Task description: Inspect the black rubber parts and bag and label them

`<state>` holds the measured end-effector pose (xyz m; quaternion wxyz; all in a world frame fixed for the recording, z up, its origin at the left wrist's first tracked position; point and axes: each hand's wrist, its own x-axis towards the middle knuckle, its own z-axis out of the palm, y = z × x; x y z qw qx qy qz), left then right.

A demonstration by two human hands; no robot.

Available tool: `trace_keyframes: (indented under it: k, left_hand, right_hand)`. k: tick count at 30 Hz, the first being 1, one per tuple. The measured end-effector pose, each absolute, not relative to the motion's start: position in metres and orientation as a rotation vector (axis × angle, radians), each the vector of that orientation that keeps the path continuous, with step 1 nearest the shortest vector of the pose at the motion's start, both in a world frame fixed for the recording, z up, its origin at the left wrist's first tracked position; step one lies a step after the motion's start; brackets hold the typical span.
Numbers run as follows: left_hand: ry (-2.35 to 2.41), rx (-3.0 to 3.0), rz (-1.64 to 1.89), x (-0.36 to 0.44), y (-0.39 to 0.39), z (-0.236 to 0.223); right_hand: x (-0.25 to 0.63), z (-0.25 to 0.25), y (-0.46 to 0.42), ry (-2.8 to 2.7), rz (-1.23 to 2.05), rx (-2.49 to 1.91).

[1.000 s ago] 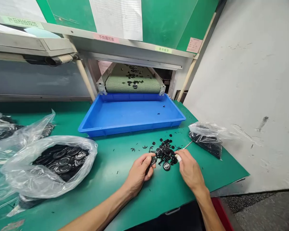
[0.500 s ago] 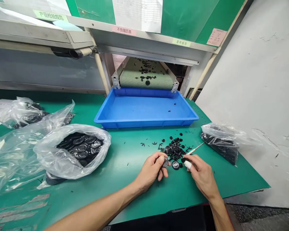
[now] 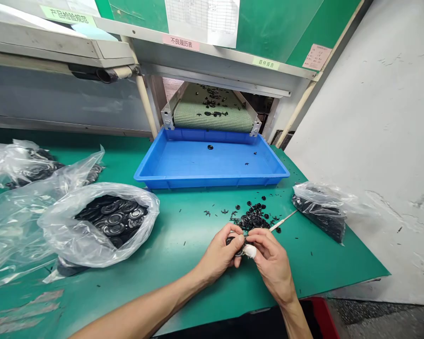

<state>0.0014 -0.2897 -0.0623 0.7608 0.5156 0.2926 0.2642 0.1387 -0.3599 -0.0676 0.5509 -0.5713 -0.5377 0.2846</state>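
Left hand (image 3: pixel 217 256): at the near side of the table (image 3: pixel 183 296), grip closed, thumb and fingers wrapped around a black ring-shaped part (image 3: pixel 235 248), which is mostly hidden by the fingers.

Right hand (image 3: pixel 273 266): just to the right, touching the left hand, grip closed on a slim pale stick (image 3: pixel 283 220) that runs out rightward from under the fingers. A white fingertip cover (image 3: pixel 250 252) on one finger presses near the black part.

Heap of small black moulded parts (image 3: pixel 254 219): on the green table, just beyond the hands, with loose black bits (image 3: pixel 212 213) scattered to its left.

Blue plastic tray (image 3: pixel 212 182): on the table's far side, holding one black disc (image 3: pixel 210 147) and a few small pieces.

Green mesh conveyor belt (image 3: pixel 212 117): beyond the tray, carrying black parts toward it.

Clear plastic bag of black discs (image 3: pixel 109 221): left of the hands, open, beside a second bag (image 3: pixel 28 165) farther left.

Plastic bag of small black pieces (image 3: pixel 318 212): right side of the table, against the white wall (image 3: pixel 374 117).

Red crate (image 3: pixel 320 313): below the table's near right edge.
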Motion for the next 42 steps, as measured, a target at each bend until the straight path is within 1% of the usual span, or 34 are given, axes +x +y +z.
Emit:
trace_keyframes:
  k: [4,8,13,19,23,28,36,39,42]
  left_hand:
    - [0.678,1.171,0.609,0.002,-0.291,-0.064]
    - [0.697,1.200,0.530,0.003,-0.290,-0.063]
    - [0.701,1.267,0.513,0.004,-0.288,-0.061]
    - [0.769,1.225,0.550,0.006,-0.287,-0.061]
    - [0.729,1.213,0.512,0.006,-0.287,-0.060]
    - [0.683,1.170,0.454,0.005,-0.284,-0.059]
    - [0.595,1.021,0.403,0.002,-0.278,-0.063]
    - [0.625,0.930,0.444,0.002,-0.276,-0.063]
    - [0.638,0.803,0.504,0.001,-0.273,-0.062]
  right_hand:
    - [0.140,-0.069,-0.360,-1.257,0.620,-1.460]
    - [0.143,-0.068,-0.359,-1.217,0.613,-1.592]
    - [0.141,-0.056,-0.355,-1.450,0.430,-1.566]
    - [0.131,-0.053,-0.352,-1.409,0.523,-1.626]
    - [0.131,-0.057,-0.353,-1.424,0.428,-1.598]
    - [0.142,-0.060,-0.357,-1.570,0.345,-1.584]
    - [0.142,-0.055,-0.344,-1.583,0.529,-1.462]
    - [0.145,-0.055,-0.332,-1.587,0.504,-1.489]
    - [0.158,-0.051,-0.318,-1.702,0.399,-1.564]
